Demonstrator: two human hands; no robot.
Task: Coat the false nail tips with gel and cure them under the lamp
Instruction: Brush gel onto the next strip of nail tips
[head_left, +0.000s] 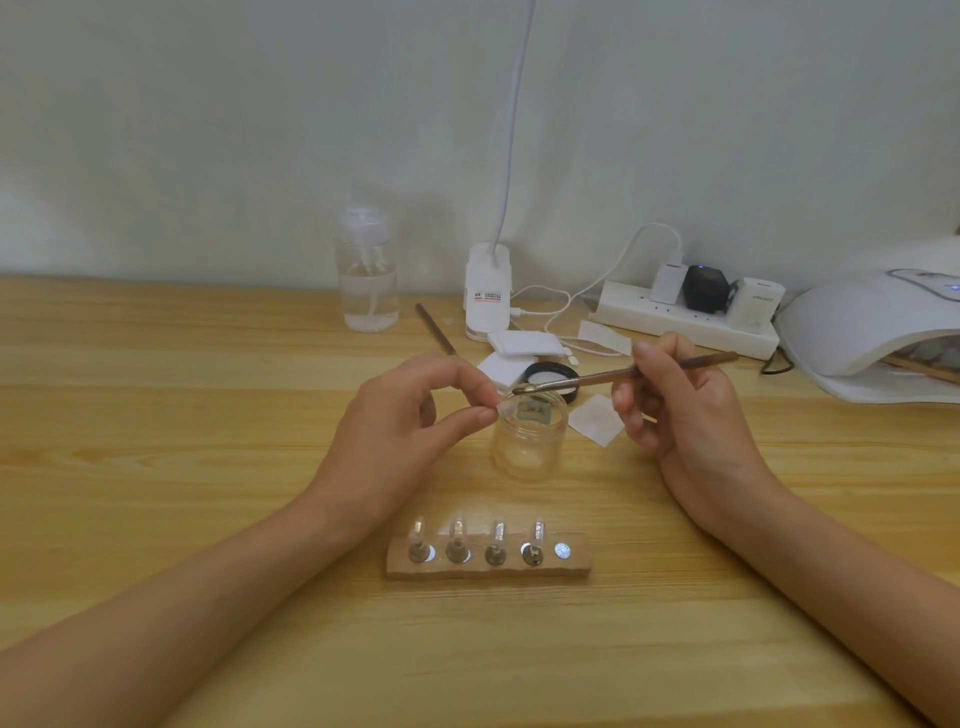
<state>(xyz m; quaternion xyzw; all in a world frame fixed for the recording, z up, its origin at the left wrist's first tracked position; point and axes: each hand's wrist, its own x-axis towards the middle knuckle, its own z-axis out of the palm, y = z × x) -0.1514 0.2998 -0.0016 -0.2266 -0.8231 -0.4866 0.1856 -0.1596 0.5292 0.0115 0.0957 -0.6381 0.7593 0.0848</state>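
Desk (156, 426) of pale wood carries a gel-nail setup. Curing lamp (857, 332), white, sits at 3 o'clock w/ its mouth facing the work, prob. so coated tips can go straight in. Left hand (410, 415), at 9 o'clock of the open gel jar (530, 441), pinches a clear false nail tip (505, 410) between thumb and forefinger. The tip is held by the jar's rim, likely so drips fall back in. Right hand (685, 410), at 3 o'clock of the jar, grips a thin brush (597, 378) pen-style, its working end reaching over the jar toward the tip. Holder block (488, 566), at 6 o'clock of the jar, keeps four other tips upright on stands. Its fifth spot, a bare metal disc (562, 551), is apparently the held tip's place. Coating looks under way; this tip is not yet cured.
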